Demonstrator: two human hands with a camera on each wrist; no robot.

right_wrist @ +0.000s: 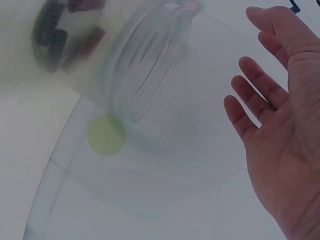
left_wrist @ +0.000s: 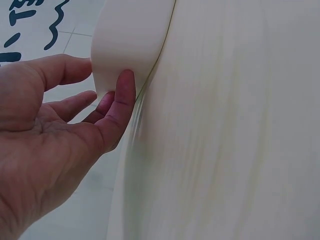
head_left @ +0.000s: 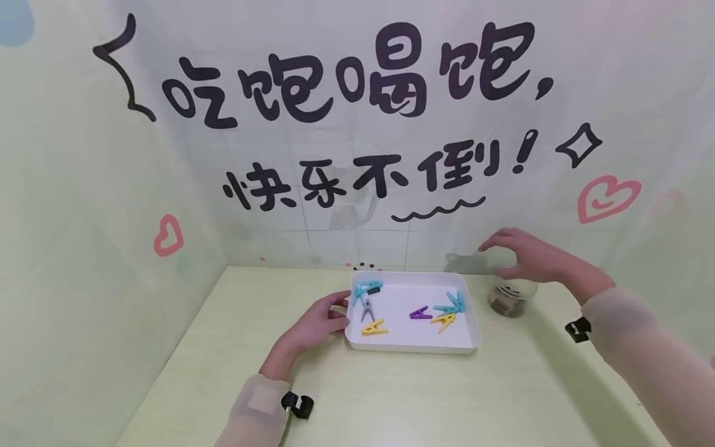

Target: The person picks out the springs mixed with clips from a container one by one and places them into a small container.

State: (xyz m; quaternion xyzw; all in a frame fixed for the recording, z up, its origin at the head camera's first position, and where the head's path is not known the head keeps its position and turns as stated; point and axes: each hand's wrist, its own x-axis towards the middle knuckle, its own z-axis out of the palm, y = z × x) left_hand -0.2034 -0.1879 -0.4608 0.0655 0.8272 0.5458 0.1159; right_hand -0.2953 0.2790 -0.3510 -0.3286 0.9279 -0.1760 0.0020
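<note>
A white tray (head_left: pixel 413 348) lies on the table with several small plastic clips in it. On its left side are teal clips (head_left: pixel 368 284), a small black piece (head_left: pixel 373 290), a grey clip (head_left: pixel 367 310) and a yellow clip (head_left: pixel 374 328). Toward the right lie a purple clip (head_left: pixel 420 313), a second yellow clip (head_left: pixel 444 321) and more teal clips (head_left: pixel 455 302). My left hand (head_left: pixel 317 321) touches the tray's left wall with its fingertips (left_wrist: pixel 127 80). Above a clear round jar (head_left: pixel 508 304), my right hand (head_left: pixel 530 256) hovers with spread fingers, holding nothing.
Inside the jar are dark ridged pieces (right_wrist: pixel 54 45), blurred in the right wrist view. Behind the pale wood table (head_left: pixel 424 397) hangs a white sheet (head_left: pixel 335 248) with black lettering and pink hearts. It also stands along both sides.
</note>
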